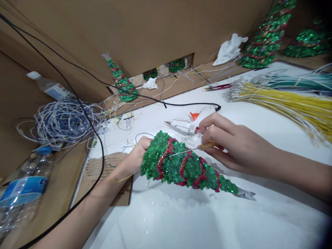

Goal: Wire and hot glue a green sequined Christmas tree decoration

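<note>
My left hand (136, 155) grips the wide base of a green sequinned cone tree (181, 167) wound with a red garland, holding it on its side with the tip pointing right. My right hand (228, 143) is closed on a thin metal awl (193, 149) with a wooden handle, its point touching the tree's upper side. A white glue gun (193, 122) lies just behind my right hand. A thin yellow wire (121, 179) runs under my left wrist.
A bundle of yellow wires (282, 103) and teal ones (298, 82) lie at the right. Finished trees (121, 83) (267, 36) stand by the cardboard wall. A coil of white wire (64, 121), plastic bottles (20, 193) and a black cable (101, 152) are at the left.
</note>
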Demonstrator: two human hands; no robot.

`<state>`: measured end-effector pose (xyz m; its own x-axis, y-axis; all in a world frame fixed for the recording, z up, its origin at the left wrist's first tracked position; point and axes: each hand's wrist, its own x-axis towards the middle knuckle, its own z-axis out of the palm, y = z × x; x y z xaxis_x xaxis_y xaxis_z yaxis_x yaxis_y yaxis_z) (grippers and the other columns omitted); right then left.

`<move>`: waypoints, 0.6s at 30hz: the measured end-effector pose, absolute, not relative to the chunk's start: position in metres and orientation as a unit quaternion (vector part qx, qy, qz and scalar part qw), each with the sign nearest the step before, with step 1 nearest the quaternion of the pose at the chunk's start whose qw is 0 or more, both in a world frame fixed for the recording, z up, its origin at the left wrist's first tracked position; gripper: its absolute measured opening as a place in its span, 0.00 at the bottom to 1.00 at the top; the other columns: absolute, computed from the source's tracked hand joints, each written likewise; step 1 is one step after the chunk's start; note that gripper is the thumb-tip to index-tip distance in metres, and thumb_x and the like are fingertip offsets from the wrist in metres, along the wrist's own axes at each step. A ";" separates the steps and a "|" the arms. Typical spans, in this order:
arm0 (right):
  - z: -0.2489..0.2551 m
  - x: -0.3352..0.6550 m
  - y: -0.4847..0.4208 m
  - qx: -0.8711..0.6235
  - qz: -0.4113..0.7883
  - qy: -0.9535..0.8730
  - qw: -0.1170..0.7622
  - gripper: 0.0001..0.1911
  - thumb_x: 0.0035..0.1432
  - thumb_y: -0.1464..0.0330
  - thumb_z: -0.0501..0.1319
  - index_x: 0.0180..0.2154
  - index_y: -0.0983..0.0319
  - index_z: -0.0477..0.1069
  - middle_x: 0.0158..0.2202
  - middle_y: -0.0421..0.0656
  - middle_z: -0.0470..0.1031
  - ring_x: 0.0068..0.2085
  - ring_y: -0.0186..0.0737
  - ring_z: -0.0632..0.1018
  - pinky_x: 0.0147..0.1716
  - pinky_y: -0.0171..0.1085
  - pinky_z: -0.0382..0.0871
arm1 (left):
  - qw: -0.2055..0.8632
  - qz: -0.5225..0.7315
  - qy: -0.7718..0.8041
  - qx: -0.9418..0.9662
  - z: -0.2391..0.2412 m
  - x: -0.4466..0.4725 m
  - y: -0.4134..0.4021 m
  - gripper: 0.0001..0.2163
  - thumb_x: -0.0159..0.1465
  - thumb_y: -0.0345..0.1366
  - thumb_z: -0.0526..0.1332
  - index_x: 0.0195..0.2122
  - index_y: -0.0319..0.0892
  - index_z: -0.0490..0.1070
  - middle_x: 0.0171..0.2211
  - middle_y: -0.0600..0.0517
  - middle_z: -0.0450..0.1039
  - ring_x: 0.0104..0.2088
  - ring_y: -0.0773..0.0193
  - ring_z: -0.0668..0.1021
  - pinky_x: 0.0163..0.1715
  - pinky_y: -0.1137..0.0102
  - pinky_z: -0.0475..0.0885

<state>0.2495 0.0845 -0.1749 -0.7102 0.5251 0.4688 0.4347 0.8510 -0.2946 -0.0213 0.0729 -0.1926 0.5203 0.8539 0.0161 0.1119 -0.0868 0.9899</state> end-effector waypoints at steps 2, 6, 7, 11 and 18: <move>-0.174 0.249 0.083 -0.265 0.085 -0.919 0.280 0.03 0.62 0.71 0.53 0.38 0.62 0.63 0.41 0.46 0.64 0.29 0.32 0.70 0.24 0.35 0.66 | 0.563 0.322 0.378 0.661 -0.192 -0.021 0.073 0.16 0.54 0.34 0.67 0.12 0.38 0.66 0.14 0.57 0.62 0.18 0.73 0.61 0.20 0.76 0.64; -0.173 0.248 0.081 -0.268 0.110 -0.916 0.277 0.11 0.61 0.66 0.55 0.44 0.64 0.68 0.43 0.49 0.63 0.36 0.40 0.73 0.31 0.40 0.70 | 0.567 0.320 0.383 0.655 -0.194 -0.022 0.073 0.16 0.52 0.36 0.68 0.12 0.39 0.66 0.14 0.57 0.63 0.19 0.72 0.63 0.21 0.75 0.66; -0.172 0.248 0.081 -0.265 0.119 -0.916 0.277 0.11 0.62 0.66 0.55 0.44 0.65 0.69 0.43 0.49 0.63 0.37 0.41 0.74 0.32 0.41 0.70 | 0.570 0.320 0.380 0.655 -0.194 -0.022 0.074 0.15 0.52 0.36 0.68 0.13 0.39 0.67 0.14 0.57 0.64 0.19 0.72 0.64 0.21 0.75 0.66; -0.174 0.248 0.084 -0.261 0.110 -0.915 0.287 0.09 0.63 0.68 0.54 0.41 0.64 0.70 0.42 0.48 0.63 0.37 0.40 0.73 0.32 0.40 0.70 | 0.580 0.332 0.355 0.654 -0.196 -0.022 0.074 0.15 0.53 0.35 0.67 0.14 0.39 0.67 0.15 0.57 0.65 0.18 0.73 0.64 0.21 0.75 0.65; -0.175 0.249 0.082 -0.269 0.105 -0.917 0.275 0.04 0.63 0.70 0.53 0.38 0.62 0.65 0.42 0.46 0.63 0.29 0.32 0.70 0.23 0.35 0.66 | 0.587 0.336 0.348 0.649 -0.193 -0.019 0.073 0.16 0.54 0.36 0.67 0.13 0.39 0.66 0.14 0.57 0.65 0.18 0.73 0.63 0.19 0.76 0.64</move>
<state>0.2492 0.0820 -0.1750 -0.7048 0.5507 0.4471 0.4353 0.8335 -0.3403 -0.0194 0.0732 -0.1925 0.5318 0.8464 0.0268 0.0579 -0.0679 0.9960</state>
